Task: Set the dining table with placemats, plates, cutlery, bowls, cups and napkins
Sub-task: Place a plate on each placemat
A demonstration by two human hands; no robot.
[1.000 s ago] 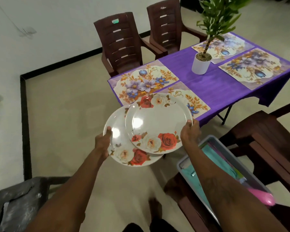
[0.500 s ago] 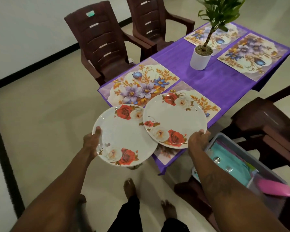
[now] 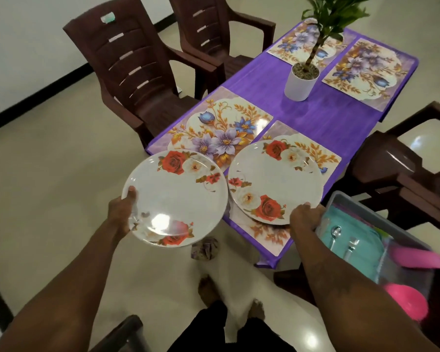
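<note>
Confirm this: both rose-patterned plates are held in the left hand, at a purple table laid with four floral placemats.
No: the head view shows one plate per hand. The left hand holds the left plate, the right hand holds the right plate, at the purple table laid with four floral placemats.

left hand [image 3: 120, 212] grips plate [image 3: 174, 199] | right hand [image 3: 304, 217] grips second plate [image 3: 274, 181]
</note>
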